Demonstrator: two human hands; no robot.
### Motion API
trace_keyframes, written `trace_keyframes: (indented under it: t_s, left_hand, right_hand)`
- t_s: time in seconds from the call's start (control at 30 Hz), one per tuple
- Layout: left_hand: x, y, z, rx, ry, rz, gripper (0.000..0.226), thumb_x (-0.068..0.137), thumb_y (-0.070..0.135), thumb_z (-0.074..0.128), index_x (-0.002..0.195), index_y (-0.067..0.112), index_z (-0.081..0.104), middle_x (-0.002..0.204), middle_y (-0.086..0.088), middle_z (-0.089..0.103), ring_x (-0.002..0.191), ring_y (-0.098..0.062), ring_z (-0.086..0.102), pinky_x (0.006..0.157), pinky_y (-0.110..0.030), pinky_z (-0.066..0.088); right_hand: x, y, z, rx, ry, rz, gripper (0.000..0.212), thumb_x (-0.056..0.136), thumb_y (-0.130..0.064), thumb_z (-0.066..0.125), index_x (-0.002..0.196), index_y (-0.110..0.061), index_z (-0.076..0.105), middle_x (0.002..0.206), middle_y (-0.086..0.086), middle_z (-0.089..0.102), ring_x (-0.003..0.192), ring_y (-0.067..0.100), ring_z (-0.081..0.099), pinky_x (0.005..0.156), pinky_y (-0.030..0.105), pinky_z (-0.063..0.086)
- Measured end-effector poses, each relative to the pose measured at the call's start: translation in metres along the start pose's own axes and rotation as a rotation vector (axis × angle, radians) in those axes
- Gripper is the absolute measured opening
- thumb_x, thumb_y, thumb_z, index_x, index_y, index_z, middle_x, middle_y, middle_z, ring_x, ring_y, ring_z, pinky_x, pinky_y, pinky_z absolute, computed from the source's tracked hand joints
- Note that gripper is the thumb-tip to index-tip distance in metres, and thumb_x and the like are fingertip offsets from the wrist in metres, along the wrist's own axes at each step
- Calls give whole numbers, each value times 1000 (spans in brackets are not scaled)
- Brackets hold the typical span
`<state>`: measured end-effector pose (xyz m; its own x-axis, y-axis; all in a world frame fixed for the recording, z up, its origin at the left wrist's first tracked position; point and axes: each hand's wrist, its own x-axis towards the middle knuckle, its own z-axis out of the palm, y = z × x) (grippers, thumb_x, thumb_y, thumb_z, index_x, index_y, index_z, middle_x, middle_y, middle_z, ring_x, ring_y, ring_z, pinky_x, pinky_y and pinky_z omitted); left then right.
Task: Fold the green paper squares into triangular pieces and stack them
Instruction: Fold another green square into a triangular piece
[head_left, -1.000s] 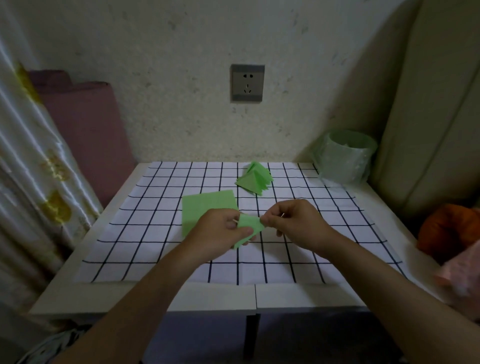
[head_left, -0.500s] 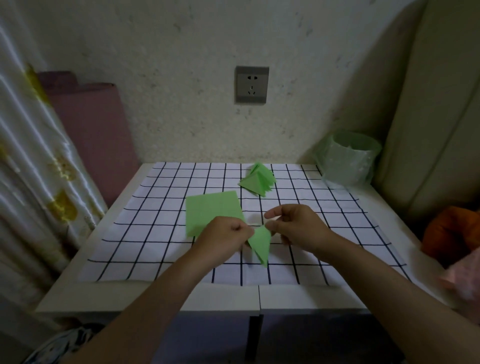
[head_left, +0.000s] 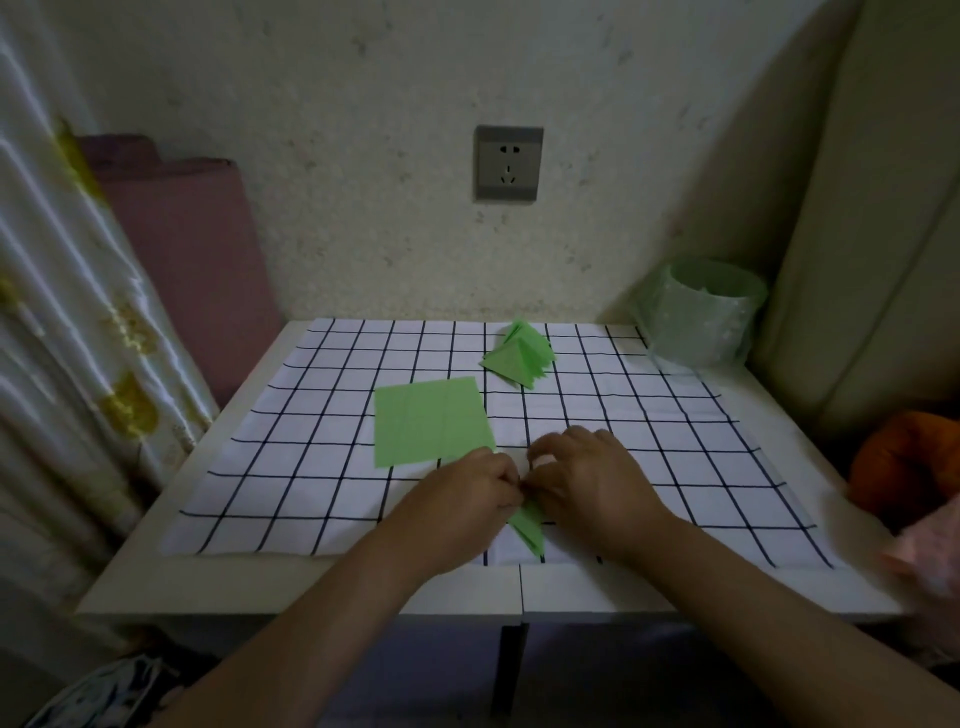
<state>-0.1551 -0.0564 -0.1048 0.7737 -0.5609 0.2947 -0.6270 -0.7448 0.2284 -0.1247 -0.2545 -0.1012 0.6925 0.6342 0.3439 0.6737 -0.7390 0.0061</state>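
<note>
A person's left hand (head_left: 470, 491) and right hand (head_left: 587, 478) meet knuckle to knuckle over a checked cloth (head_left: 311, 467) spread on a white surface (head_left: 311, 582). Each grip is clamped, fingers curled, on one folded green piece (head_left: 530, 526). Its pointed end juts out below the grip, toward the person; whether it touches the cloth cannot be told. Just beyond the grip and to its left, flat green paper squares (head_left: 431, 421) lie on the cloth. Farther beyond, well apart from the hands, sits a stack of folded triangles (head_left: 519, 356). Far beyond to the right stands a pale green container (head_left: 706, 317), and a wall socket (head_left: 508, 163) hangs above.
</note>
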Motion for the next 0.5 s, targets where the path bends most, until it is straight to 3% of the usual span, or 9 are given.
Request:
trace_keyframes:
  t_s: [0.13, 0.3, 0.5]
  left_hand:
    - [-9, 5, -5, 23, -14, 10, 37, 96, 33, 43, 108, 18, 74, 108, 4, 63, 99, -14, 53, 80, -35, 51]
    - [-28, 7, -13, 21, -45, 26, 37, 96, 33, 46, 117, 15, 71, 109, 2, 67, 104, -13, 56, 82, -31, 53]
    - [-40, 14, -16, 33, -65, -20, 44, 98, 41, 39, 133, 21, 57, 120, 5, 58, 111, -10, 48, 90, -33, 48]
  right_hand:
    - [-10, -5, -4, -63, -81, -38, 31, 79, -29, 52, 100, -32, 75, 96, -11, 70, 83, 19, 61, 73, 39, 44]
    - [-19, -9, -9, -49, -90, 55, 40, 79, -32, 45, 104, -33, 76, 108, -13, 74, 94, 14, 69, 97, 50, 44]
    - [-22, -5, -10, 2, -183, 106, 42, 85, -32, 41, 115, -35, 71, 122, -13, 69, 103, 17, 67, 103, 55, 39]
